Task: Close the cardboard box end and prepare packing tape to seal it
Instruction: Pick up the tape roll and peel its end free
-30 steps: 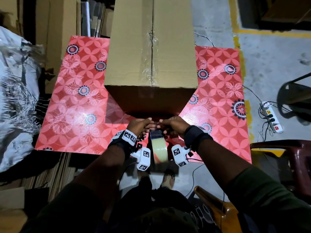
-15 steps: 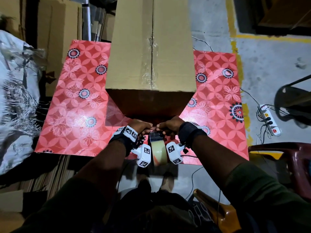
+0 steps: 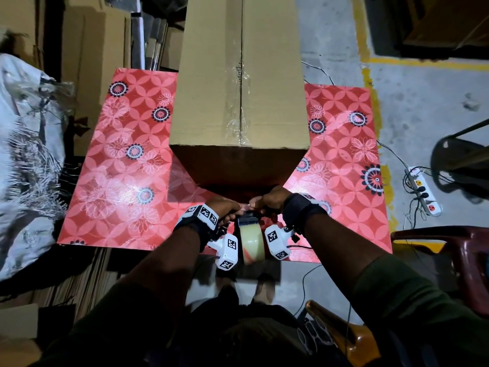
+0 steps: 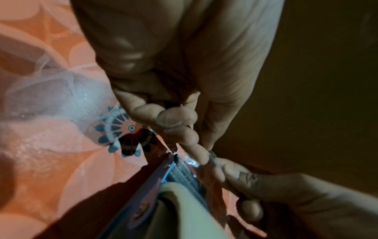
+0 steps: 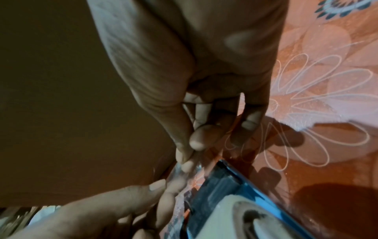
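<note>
A tall cardboard box [image 3: 238, 88] lies on the red floral table [image 3: 119, 168], its top seam taped and its near end facing me in shadow. Just before that end, my left hand [image 3: 225, 207] and right hand [image 3: 270, 200] meet over a blue tape dispenser [image 3: 247, 221] with a clear tape roll [image 3: 251, 245]. In the left wrist view the left hand [image 4: 196, 152] pinches the tape's loose end above the dispenser [image 4: 163, 177]. The right wrist view shows the right hand [image 5: 186, 158] pinching the same clear strip beside the dispenser [image 5: 225, 186]. What carries the dispenser's weight is hidden.
Flattened cardboard sheets [image 3: 92, 62] stand behind the table at the left, and a white sack [image 3: 26, 154] lies beside it. A power strip [image 3: 423, 192] with cables is on the floor to the right, near a maroon chair [image 3: 449, 250].
Both hands and the dispenser stay almost in the same spot before the box end; only the view shifts a little.
</note>
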Available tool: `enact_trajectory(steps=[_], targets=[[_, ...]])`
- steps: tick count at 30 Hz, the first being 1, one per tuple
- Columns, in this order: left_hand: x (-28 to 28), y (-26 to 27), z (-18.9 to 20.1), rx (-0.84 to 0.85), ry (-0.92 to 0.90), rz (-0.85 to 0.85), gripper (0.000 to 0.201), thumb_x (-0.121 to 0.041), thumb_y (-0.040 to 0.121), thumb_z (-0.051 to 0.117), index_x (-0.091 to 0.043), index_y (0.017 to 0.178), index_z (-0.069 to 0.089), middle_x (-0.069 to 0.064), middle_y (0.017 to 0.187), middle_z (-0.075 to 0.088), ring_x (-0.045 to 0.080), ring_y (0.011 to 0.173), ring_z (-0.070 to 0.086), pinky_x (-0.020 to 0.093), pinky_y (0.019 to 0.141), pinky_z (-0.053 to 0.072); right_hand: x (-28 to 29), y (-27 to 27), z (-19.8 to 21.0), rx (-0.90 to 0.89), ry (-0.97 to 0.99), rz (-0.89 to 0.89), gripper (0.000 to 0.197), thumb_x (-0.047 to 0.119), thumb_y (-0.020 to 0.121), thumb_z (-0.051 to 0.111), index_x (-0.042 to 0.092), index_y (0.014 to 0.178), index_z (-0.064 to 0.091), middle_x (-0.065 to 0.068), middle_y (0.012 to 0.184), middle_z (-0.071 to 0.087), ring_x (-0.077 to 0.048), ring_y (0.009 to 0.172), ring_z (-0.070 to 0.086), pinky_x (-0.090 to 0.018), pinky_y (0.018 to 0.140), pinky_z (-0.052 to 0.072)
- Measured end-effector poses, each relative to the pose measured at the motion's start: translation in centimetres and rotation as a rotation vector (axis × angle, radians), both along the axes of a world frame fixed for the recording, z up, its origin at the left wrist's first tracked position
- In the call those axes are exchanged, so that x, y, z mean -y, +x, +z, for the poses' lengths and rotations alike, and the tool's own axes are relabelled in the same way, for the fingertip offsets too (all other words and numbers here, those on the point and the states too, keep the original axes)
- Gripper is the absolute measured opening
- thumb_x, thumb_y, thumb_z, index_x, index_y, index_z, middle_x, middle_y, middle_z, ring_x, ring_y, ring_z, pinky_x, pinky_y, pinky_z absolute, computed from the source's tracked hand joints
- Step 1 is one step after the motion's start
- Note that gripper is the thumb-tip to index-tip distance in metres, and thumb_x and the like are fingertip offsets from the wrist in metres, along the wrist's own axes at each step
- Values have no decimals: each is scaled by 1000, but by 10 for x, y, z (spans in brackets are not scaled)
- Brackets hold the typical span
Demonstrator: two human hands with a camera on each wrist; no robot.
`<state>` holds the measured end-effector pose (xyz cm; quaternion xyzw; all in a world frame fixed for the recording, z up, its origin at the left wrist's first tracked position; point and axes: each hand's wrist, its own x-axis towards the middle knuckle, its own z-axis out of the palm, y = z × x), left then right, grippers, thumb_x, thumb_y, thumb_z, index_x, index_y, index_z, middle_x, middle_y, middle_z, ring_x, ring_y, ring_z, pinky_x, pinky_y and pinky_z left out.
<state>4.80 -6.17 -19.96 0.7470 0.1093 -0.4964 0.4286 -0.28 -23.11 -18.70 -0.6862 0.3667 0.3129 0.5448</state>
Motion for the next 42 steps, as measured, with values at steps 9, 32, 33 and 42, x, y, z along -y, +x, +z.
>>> enact_trajectory(steps=[9,32,33,42], targets=[[5,-2,2,202,-7,-28,19,-10,90,67,5,102,71,7,53,50,2,24,38,12,31,29,-5,-6,11,64,-1,-19,21,-2,89,64,-12,108,67,11,37,59,-1,27,49,-12,33,38],[4,4,-14,450,171,-304,25,-34,87,69,-10,78,69,4,72,68,21,65,63,25,57,42,-3,4,-2,61,-509,451,44,51,89,61,11,104,72,-16,112,69,-27,106,63,-22,74,43],[4,5,-14,452,164,-312,27,-34,87,69,-8,79,70,6,73,70,23,66,64,27,58,44,-2,4,-5,74,-469,403,38,52,87,63,15,90,72,-16,101,68,-25,97,64,-20,64,41],[7,5,-11,499,144,-351,28,-30,90,66,-15,68,62,-5,55,57,11,49,51,22,45,28,-4,-2,-14,150,-311,290,30,43,85,70,13,85,71,-2,81,65,-21,83,59,-15,59,39]])
